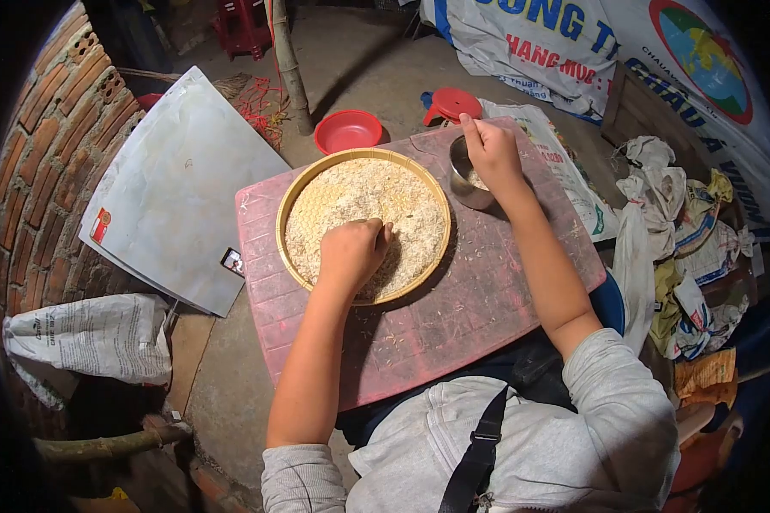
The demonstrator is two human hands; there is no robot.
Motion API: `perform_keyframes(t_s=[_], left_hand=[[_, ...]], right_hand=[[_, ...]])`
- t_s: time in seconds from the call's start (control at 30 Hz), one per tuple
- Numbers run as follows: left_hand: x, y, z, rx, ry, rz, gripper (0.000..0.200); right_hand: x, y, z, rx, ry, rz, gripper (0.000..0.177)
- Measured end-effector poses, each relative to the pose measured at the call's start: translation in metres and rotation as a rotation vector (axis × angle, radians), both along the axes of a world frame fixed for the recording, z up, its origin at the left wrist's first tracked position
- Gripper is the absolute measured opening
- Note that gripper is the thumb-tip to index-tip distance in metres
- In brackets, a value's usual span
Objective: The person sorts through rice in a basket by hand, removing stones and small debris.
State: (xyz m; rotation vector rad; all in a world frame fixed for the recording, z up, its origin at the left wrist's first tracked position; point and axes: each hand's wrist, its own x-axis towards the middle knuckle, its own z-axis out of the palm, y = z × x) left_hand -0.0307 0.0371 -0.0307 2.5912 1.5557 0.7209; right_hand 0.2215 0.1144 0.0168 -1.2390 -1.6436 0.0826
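A round woven tray (443, 208) holds a spread layer of pale grains (393, 184), which look like rice. My left hand (351, 254) is over the front half of the tray, its fingers curled down at the grains; what they hold is hidden. To the right of the tray is a metal cup (468, 193) with some pale grains visible inside. My right hand (494, 156) is closed at the cup's right side, thumb up, apparently gripping it; the curled fingers hide the exact grip. Both stand on a worn pink table (488, 282), with scattered grains on it.
Behind the table are a red bowl (348, 132) and a red lidded container (455, 104). A bamboo pole (293, 73) rises nearby. Large pale panels (180, 175) lean at the brick wall (47, 171). Crumpled sacks (659, 192) are piled on the right.
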Motion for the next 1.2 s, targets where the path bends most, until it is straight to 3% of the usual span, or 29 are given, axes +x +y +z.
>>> perform_keyframes(t_s=[0.07, 0.1, 0.17, 0.27, 0.4, 0.5, 0.53, 0.6, 0.7, 0.77, 0.9, 1.0, 1.07, 1.13, 1.2], left_hand=[[0.000, 0.000, -0.001, -0.004, 0.003, -0.002, 0.031], [0.000, 0.001, -0.002, -0.007, 0.005, 0.001, 0.031], [0.000, 0.001, -0.003, -0.013, 0.009, 0.002, 0.030], [0.000, 0.000, -0.001, -0.015, 0.002, -0.001, 0.030], [0.000, 0.001, -0.003, 0.009, -0.032, 0.000, 0.030], [0.000, 0.003, -0.006, 0.058, -0.109, 0.041, 0.031], [0.000, 0.004, -0.006, 0.057, -0.108, 0.044, 0.031], [-0.001, 0.005, -0.004, 0.148, -0.293, 0.102, 0.030], [-0.003, 0.005, 0.001, 0.143, -0.315, 0.173, 0.024], [-0.005, 0.005, 0.001, 0.169, -0.343, 0.184, 0.013], [-0.003, 0.010, -0.002, 0.269, -0.459, 0.122, 0.021], [0.000, 0.009, -0.003, 0.152, -0.645, 0.137, 0.033], [0.004, 0.006, -0.002, -0.171, -1.083, 0.102, 0.035], [0.003, 0.009, -0.008, -0.258, -1.148, 0.046, 0.043], [0.007, 0.009, -0.008, -0.450, -1.339, 0.019, 0.057]], right_hand=[[0.008, 0.006, -0.007, -0.235, -0.173, -0.171, 0.046], [0.013, 0.009, -0.016, -0.236, -0.171, -0.172, 0.046], [0.023, 0.016, -0.037, -0.368, -0.454, -0.186, 0.043], [0.024, 0.019, -0.046, -0.473, -0.492, -0.187, 0.039], [-0.001, 0.000, -0.026, -0.296, -0.491, -0.378, 0.030], [-0.023, -0.011, -0.011, 0.066, -0.368, -0.114, 0.018], [-0.033, -0.016, -0.012, 0.065, -0.368, -0.111, 0.018], [-0.053, -0.028, -0.016, 0.064, -0.325, 0.232, 0.019], [-0.079, -0.041, -0.040, 0.096, -0.437, 0.439, 0.021], [-0.087, -0.048, -0.056, 0.016, -0.543, 0.499, 0.023], [-0.093, -0.050, -0.061, -0.132, -0.654, 0.551, 0.021], [-0.095, -0.054, -0.057, -0.300, -0.546, 0.569, 0.017], [-0.096, -0.056, -0.049, -0.361, -0.578, 0.539, 0.017], [-0.097, -0.057, -0.049, -0.421, -0.608, 0.509, 0.018], [-0.097, -0.056, -0.054, -0.356, -0.593, 0.438, 0.033]])
